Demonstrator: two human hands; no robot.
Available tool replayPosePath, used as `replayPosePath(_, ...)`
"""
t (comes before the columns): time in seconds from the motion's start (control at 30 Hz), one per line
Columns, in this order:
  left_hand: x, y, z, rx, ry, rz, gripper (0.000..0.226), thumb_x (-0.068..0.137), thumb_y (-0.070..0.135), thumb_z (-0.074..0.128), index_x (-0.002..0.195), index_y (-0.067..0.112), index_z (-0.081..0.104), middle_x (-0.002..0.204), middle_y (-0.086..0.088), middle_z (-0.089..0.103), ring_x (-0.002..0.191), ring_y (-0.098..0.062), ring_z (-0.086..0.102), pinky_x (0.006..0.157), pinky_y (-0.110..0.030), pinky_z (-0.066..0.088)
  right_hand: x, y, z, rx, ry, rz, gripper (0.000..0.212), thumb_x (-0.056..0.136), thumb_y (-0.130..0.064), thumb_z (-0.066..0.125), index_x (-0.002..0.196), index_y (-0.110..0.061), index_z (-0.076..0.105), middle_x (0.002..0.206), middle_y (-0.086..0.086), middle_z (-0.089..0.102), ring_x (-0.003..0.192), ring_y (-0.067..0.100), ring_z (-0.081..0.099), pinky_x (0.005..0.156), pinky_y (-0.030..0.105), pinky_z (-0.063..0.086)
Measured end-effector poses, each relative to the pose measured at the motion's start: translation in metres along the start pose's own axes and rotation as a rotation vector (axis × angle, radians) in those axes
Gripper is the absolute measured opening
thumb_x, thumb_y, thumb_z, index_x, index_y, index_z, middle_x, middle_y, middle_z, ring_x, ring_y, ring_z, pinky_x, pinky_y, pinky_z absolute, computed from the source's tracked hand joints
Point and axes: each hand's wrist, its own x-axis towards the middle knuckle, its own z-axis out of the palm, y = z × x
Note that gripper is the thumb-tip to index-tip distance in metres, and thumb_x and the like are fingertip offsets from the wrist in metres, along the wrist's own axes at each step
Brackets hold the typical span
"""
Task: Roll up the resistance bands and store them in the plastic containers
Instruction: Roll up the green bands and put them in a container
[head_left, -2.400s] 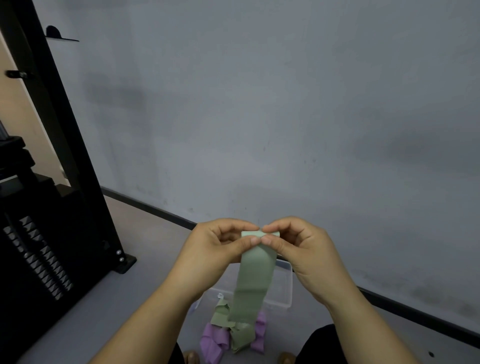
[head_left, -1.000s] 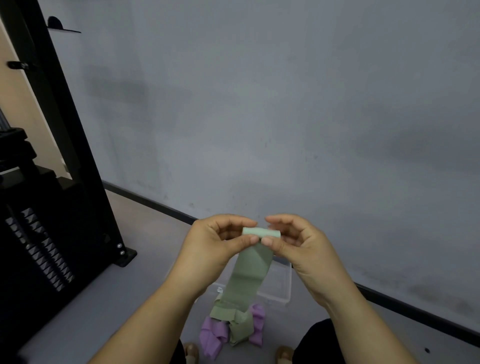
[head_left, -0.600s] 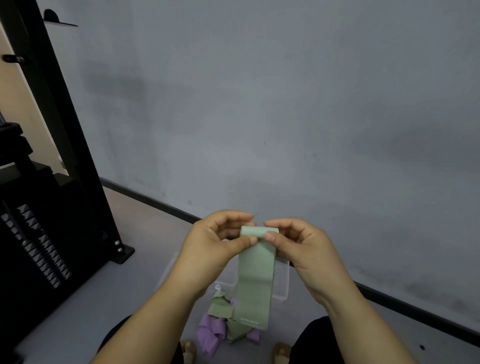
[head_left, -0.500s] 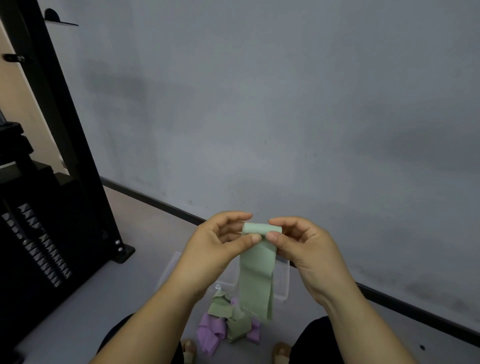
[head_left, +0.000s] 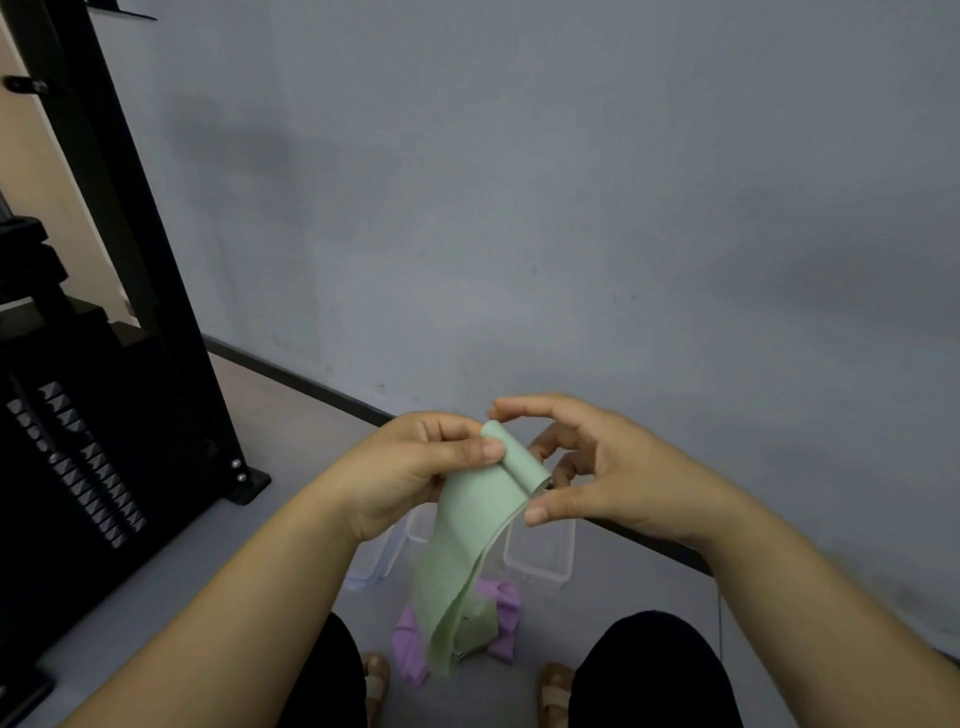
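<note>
A pale green resistance band (head_left: 483, 525) is held at chest height, its top end wound into a small tilted roll (head_left: 514, 457). My left hand (head_left: 410, 467) pinches the roll's left end under the thumb. My right hand (head_left: 623, 478) curls round the right end, thumb touching the band's lower edge and index finger lifted above the roll. The loose tail hangs down to the floor. Beneath it stand a clear plastic container (head_left: 540, 556) and a second clear one (head_left: 374, 561). Purple bands (head_left: 506, 603) lie crumpled beside another green piece (head_left: 475, 631).
A black weight machine (head_left: 93, 441) with a bolted foot stands at the left. A grey wall with a dark baseboard (head_left: 311, 382) runs close behind the containers. My knees and sandalled feet (head_left: 556, 686) flank the pile of bands.
The roll has tilted, its right end now lower. My right index finger has lifted off it and the thumb has dropped below. The hanging tail has swung and curved.
</note>
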Motion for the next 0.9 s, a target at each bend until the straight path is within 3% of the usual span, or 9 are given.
replayPosePath(0.17, 0.001, 0.000, 0.003, -0.058, -0.055, -0.043, 0.065, 0.061, 0.032, 0.075, 0.106, -0.013, 0.059, 0.113, -0.037, 0.056, 0.095, -0.035, 0.054, 0.086, -0.039, 0.043, 0.003, -0.007, -0.004, -0.117, -0.063, -0.072, 0.063, 0.061, -0.016, 0.084, 0.114, -0.036, 0.057, 0.112, -0.024, 0.052, 0.087, 0.008, 0.054, 0.072, 0.038, 0.049)
replayPosePath(0.33, 0.001, -0.002, 0.004, -0.094, -0.159, -0.058, 0.057, 0.056, 0.036, 0.085, 0.100, 0.003, 0.070, 0.098, -0.016, 0.067, 0.083, -0.020, 0.066, 0.074, -0.028, 0.054, 0.001, -0.007, -0.001, -0.165, -0.090, -0.101, 0.065, 0.059, -0.018, 0.085, 0.114, -0.039, 0.056, 0.114, -0.021, 0.050, 0.095, 0.016, 0.053, 0.079, 0.037, 0.051)
replayPosePath(0.47, 0.000, -0.002, 0.005, -0.149, -0.231, -0.063, 0.058, 0.052, 0.039, 0.088, 0.099, 0.008, 0.072, 0.095, -0.009, 0.070, 0.084, -0.017, 0.068, 0.071, -0.024, 0.054, 0.001, -0.008, -0.003, -0.159, -0.113, -0.115, 0.062, 0.058, -0.014, 0.086, 0.110, -0.036, 0.059, 0.114, -0.018, 0.050, 0.095, 0.015, 0.052, 0.078, 0.018, 0.048)
replayPosePath(0.53, 0.000, -0.002, 0.007, -0.172, -0.241, -0.062, 0.057, 0.052, 0.038, 0.088, 0.099, 0.009, 0.072, 0.094, -0.008, 0.070, 0.083, -0.016, 0.068, 0.071, -0.024, 0.055, 0.001, -0.009, -0.003, -0.154, -0.108, -0.118, 0.059, 0.057, -0.015, 0.085, 0.107, -0.032, 0.061, 0.113, -0.017, 0.051, 0.094, 0.016, 0.052, 0.077, 0.017, 0.047)
replayPosePath(0.67, 0.000, -0.004, 0.010, -0.170, -0.201, -0.052, 0.062, 0.047, 0.044, 0.089, 0.096, 0.009, 0.073, 0.088, -0.007, 0.070, 0.076, -0.015, 0.068, 0.068, -0.025, 0.056, 0.001, -0.010, -0.002, -0.156, -0.055, -0.133, 0.053, 0.056, -0.018, 0.085, 0.104, -0.025, 0.063, 0.107, -0.015, 0.054, 0.089, 0.018, 0.053, 0.074, 0.027, 0.048)
replayPosePath(0.8, -0.001, -0.002, 0.014, -0.103, -0.163, -0.056, 0.053, 0.041, 0.048, 0.089, 0.081, 0.015, 0.076, 0.077, -0.002, 0.071, 0.071, -0.013, 0.067, 0.064, -0.022, 0.054, 0.002, -0.008, -0.003, -0.252, -0.044, -0.162, 0.053, 0.054, -0.020, 0.088, 0.101, -0.020, 0.063, 0.104, -0.010, 0.056, 0.089, 0.007, 0.053, 0.069, 0.014, 0.042)
replayPosePath(0.9, -0.001, -0.003, 0.016, -0.051, -0.102, -0.080, 0.038, 0.048, 0.038, 0.085, 0.077, 0.016, 0.076, 0.075, -0.001, 0.070, 0.071, -0.013, 0.065, 0.068, -0.022, 0.053, 0.004, -0.008, -0.008, -0.386, -0.074, -0.138, 0.055, 0.053, -0.029, 0.089, 0.101, -0.026, 0.063, 0.106, -0.019, 0.054, 0.097, 0.002, 0.052, 0.073, 0.012, 0.040)
